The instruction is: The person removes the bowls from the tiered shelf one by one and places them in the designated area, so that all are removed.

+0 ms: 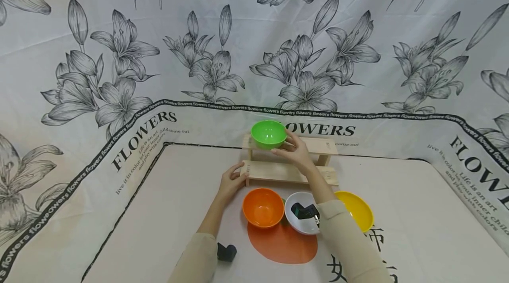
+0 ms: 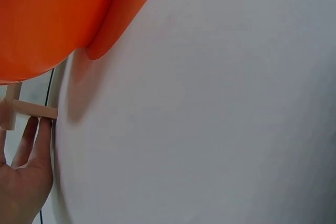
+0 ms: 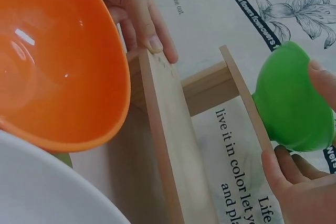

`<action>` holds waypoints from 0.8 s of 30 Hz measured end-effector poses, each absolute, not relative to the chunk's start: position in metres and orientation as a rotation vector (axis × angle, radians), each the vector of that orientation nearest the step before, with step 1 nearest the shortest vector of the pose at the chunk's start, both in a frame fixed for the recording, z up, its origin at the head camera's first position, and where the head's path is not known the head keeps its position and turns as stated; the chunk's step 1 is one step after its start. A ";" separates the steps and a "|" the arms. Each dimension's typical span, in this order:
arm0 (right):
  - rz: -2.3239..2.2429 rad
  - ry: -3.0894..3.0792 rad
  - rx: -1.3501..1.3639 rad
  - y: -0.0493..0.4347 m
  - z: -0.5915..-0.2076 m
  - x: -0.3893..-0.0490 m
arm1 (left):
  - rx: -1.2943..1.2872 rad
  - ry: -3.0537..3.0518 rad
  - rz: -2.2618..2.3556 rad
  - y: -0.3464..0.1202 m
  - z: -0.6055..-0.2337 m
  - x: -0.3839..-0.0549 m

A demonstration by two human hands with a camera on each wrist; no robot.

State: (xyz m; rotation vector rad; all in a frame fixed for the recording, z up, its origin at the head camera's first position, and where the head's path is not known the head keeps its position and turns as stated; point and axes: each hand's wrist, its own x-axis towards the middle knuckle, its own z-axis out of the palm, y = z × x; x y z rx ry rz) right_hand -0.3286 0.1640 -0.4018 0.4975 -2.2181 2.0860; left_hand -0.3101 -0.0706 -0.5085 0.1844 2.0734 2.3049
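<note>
A green bowl [image 1: 268,136] is at the left part of the upper step of a wooden two-step stand [image 1: 284,171]. My right hand [image 1: 297,154] holds it by its right side; in the right wrist view the thumb is on the bowl [image 3: 291,98] and fingers reach down by the upper board's edge. With its base against that board, the bowl sits upright. Meanwhile my left hand [image 1: 232,182] grips the left end of the lower step, fingertips over the board's end [image 3: 163,77] in the right wrist view.
In front of the stand are an orange bowl [image 1: 263,208], a white bowl [image 1: 301,226] and a yellow dish [image 1: 359,212], which my right forearm partly covers. An orange round print [image 1: 282,247] marks the tablecloth. A flowered cloth [image 1: 238,62] hangs behind.
</note>
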 end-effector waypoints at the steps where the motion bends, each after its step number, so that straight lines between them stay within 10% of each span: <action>1: 2.073 -2.229 0.494 0.163 -0.402 -0.329 | 0.185 2.075 2.302 -0.071 -0.508 -0.310; 24: 1.991 -2.271 0.360 0.153 -0.393 -0.316 | 0.176 2.038 2.334 -0.071 -0.512 -0.312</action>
